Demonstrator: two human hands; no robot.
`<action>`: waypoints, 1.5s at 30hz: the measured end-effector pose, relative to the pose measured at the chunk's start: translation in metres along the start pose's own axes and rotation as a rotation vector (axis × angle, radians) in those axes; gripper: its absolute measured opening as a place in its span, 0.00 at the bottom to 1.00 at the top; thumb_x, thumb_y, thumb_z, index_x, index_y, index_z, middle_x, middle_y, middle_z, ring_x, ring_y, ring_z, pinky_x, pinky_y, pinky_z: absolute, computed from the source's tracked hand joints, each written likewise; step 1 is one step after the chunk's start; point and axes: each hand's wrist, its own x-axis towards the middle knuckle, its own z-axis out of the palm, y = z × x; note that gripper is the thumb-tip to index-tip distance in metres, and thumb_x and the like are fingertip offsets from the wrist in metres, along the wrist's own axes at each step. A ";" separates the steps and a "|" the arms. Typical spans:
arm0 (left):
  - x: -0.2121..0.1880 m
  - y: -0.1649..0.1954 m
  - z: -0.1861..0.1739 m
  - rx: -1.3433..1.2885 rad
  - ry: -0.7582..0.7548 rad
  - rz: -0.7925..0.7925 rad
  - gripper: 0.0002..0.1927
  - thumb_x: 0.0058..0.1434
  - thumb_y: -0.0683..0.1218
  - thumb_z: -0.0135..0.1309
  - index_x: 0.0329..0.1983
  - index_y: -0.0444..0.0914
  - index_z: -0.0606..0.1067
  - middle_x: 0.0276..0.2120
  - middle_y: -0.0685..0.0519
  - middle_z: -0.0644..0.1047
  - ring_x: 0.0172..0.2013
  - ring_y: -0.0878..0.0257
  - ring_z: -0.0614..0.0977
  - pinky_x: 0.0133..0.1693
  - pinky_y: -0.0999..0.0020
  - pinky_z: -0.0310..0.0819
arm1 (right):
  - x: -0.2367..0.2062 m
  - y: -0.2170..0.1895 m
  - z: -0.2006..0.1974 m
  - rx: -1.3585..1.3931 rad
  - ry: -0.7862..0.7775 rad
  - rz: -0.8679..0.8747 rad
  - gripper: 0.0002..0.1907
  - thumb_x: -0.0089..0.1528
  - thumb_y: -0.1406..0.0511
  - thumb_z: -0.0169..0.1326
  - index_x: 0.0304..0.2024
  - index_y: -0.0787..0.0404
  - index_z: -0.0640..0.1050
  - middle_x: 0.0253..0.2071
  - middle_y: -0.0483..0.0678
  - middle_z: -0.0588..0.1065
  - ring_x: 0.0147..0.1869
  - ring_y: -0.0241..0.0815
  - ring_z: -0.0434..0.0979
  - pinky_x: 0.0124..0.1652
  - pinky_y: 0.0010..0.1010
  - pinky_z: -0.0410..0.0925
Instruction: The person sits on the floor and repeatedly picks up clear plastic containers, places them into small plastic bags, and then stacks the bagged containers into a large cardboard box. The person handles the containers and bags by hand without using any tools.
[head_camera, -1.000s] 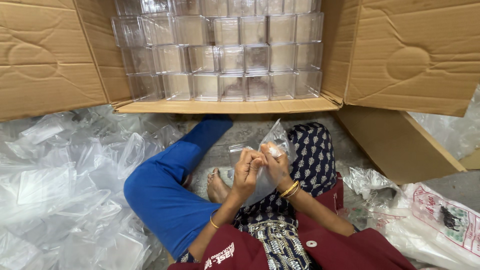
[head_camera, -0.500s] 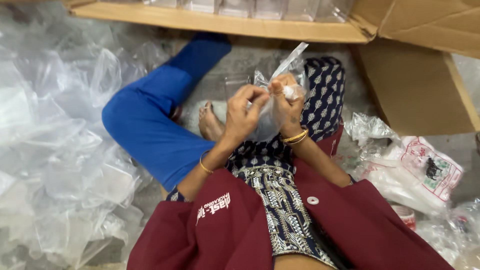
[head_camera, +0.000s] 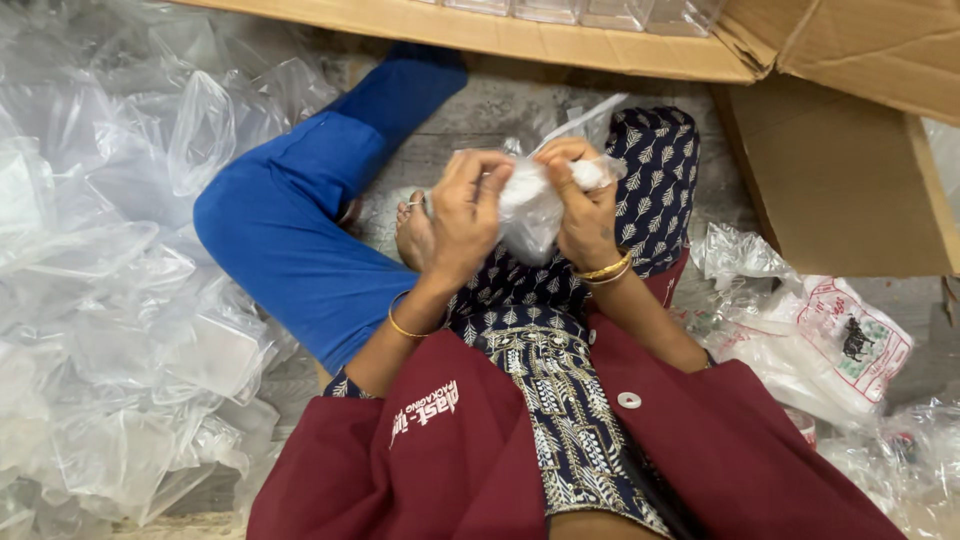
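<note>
Both grips closed on a crumpled clear plastic bag (head_camera: 530, 205) over the lap, left hand (head_camera: 462, 215) pinching its left side, right hand (head_camera: 583, 205) its right; best keep pinches near the bag's mouth, pull evenly so film doesn't tear.

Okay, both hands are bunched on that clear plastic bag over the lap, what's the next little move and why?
Probably drop the plastic bag onto the pile of bags at the left. Left hand and right hand have it crumpled between them, and loose clear bags already lie heaped there.
</note>
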 end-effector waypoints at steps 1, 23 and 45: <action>0.001 -0.004 -0.003 -0.008 0.028 -0.034 0.05 0.69 0.42 0.56 0.39 0.34 0.77 0.35 0.48 0.78 0.38 0.56 0.79 0.43 0.64 0.72 | -0.001 -0.003 0.000 -0.004 -0.030 0.026 0.08 0.68 0.64 0.57 0.39 0.62 0.75 0.41 0.44 0.74 0.46 0.34 0.72 0.51 0.25 0.67; -0.021 -0.057 0.013 -1.153 -0.193 -0.352 0.11 0.73 0.49 0.54 0.38 0.37 0.73 0.29 0.55 0.76 0.29 0.71 0.74 0.34 0.76 0.69 | 0.001 0.005 0.005 0.116 0.031 0.318 0.16 0.67 0.54 0.49 0.40 0.61 0.75 0.35 0.44 0.77 0.37 0.34 0.76 0.39 0.25 0.72; -0.003 -0.239 0.032 0.501 0.019 -0.395 0.06 0.60 0.39 0.49 0.40 0.36 0.73 0.40 0.37 0.77 0.43 0.38 0.78 0.47 0.48 0.70 | 0.060 0.167 -0.083 -1.408 -0.456 0.038 0.10 0.67 0.64 0.50 0.44 0.62 0.78 0.43 0.60 0.79 0.48 0.60 0.79 0.48 0.48 0.71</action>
